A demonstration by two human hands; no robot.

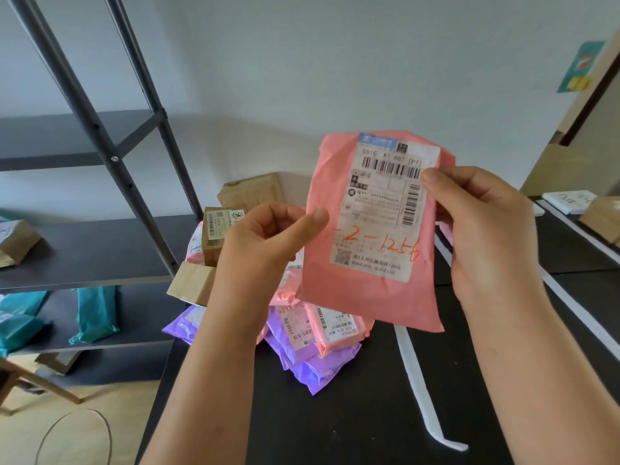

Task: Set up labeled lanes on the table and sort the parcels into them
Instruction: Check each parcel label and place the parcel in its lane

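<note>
A grey shelf rack (100, 250) stands just beside the left edge of the black table (335, 414), so room on that side is tight, and a heap of unsorted parcels (302, 333) fills the table's far left. Above the heap, the left hand (265, 239) pinches the left edge of the pink mailer (362, 297), thumb in front. The mailer hangs upright in the air between both hands. It looks light, soft and slick, likely to sag or slip, so pinching its edges suits it. The right hand (483, 223) pinches its right edge, thumb on the label (379, 209). Further right, white tape strips (416, 374) mark lanes with bare tabletop between them.
</note>
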